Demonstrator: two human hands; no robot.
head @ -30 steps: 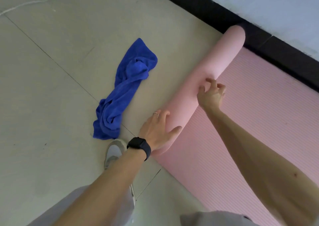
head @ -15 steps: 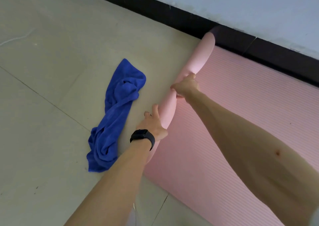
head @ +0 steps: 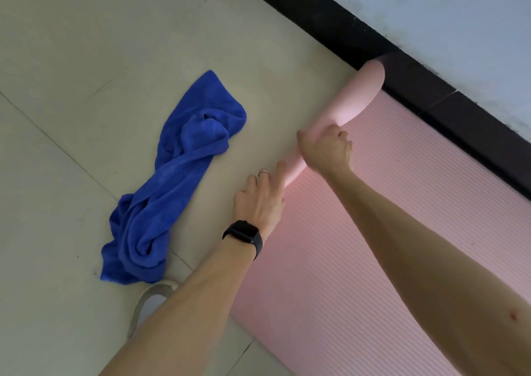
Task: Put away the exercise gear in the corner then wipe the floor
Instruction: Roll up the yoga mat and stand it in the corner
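Right hand (head: pixel 326 153) is curled round the roll (head: pixel 356 100) of the pink mat (head: pixel 373 246), and the left hand (head: pixel 260 200), black watch (head: pixel 244 233) on the wrist, lays fairly straight fingers against the roll's near end. The roll's long axis runs diagonally from the hands up and right, with its far end right up against the black baseboard (head: pixel 431 88). The unrolled part lies flat to the right, and a crumpled blue towel (head: pixel 178 174) sits left of the roll, not touching it, with a shoe (head: pixel 152 298) below, all on pale floor tiles (head: pixel 86 59).
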